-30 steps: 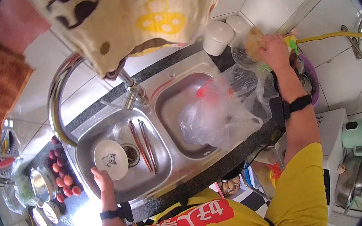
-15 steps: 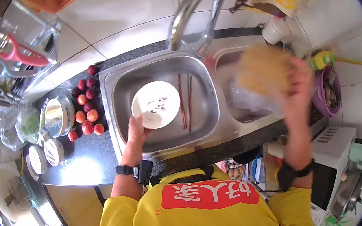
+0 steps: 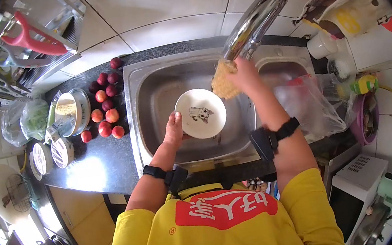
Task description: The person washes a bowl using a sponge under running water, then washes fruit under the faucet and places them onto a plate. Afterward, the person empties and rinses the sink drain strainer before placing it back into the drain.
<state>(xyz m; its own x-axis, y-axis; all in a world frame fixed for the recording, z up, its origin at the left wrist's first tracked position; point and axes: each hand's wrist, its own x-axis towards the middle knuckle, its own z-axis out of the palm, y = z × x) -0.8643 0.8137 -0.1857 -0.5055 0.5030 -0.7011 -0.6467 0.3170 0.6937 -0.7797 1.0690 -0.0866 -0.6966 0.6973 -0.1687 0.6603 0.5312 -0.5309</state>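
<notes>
While the left hand (image 3: 173,131) grips a round white cat-printed bowl (image 3: 201,113) over the larger rectangular steel basin (image 3: 155,88), the right hand (image 3: 248,78) clasps a tan fibrous scrubber (image 3: 222,81) by the curved chrome faucet (image 3: 257,17).

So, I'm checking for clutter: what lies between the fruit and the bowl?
In the head view: some counter, sink rim, basin, then the left hand gripping the bowl.
</notes>
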